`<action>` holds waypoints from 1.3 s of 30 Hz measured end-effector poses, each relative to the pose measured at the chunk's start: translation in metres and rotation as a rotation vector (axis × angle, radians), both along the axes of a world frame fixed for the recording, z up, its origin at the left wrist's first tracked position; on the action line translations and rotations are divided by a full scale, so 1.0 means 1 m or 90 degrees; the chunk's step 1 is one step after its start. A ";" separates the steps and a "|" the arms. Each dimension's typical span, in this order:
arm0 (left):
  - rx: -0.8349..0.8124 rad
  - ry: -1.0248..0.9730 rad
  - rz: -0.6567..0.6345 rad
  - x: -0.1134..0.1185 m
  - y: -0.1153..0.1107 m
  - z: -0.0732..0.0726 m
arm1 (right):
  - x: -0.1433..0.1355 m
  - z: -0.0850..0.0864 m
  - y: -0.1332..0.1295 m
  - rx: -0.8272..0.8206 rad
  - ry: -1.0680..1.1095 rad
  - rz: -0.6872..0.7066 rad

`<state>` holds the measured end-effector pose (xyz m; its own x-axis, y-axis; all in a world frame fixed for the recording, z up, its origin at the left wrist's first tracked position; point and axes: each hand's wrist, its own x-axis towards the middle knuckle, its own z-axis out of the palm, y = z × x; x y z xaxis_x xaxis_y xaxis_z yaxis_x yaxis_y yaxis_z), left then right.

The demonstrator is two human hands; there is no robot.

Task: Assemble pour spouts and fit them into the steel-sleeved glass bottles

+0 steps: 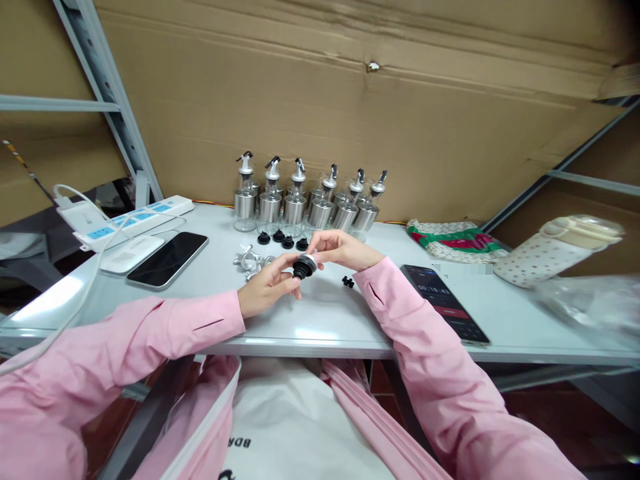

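Above the middle of the table, a bottle pourer stopper [303, 267] with a black ribbed plug and a silver collar is held between both hands. My left hand [267, 285] has its fingers closed at the black ribbed end. The fingers of my right hand [339, 249] pinch the silver end, partly hiding it. Just behind my hands lie several black ribbed stoppers [287, 242]. Silver spout parts [249, 261] lie in a pile beyond my left hand. Small black pieces [348, 282] rest on the table below my right wrist.
Several glass-and-steel oil bottles [295, 208] with pourers stand along the cardboard wall [300, 100]. On the left are a power strip [135, 222] and a black-screened phone [169, 259]. A phone showing a timer [443, 300], patterned cloth [455, 241] and dotted tumbler [545, 257] lie right.
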<state>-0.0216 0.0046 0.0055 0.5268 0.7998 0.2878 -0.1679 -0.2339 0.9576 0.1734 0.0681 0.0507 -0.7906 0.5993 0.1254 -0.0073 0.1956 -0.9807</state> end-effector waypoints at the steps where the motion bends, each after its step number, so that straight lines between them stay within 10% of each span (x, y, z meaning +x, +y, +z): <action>1: 0.001 0.001 -0.004 0.000 0.000 0.000 | 0.000 0.000 0.000 -0.002 -0.001 0.005; 39: 0.038 0.030 0.061 -0.004 0.004 0.006 | -0.013 -0.007 -0.006 0.062 -0.017 -0.057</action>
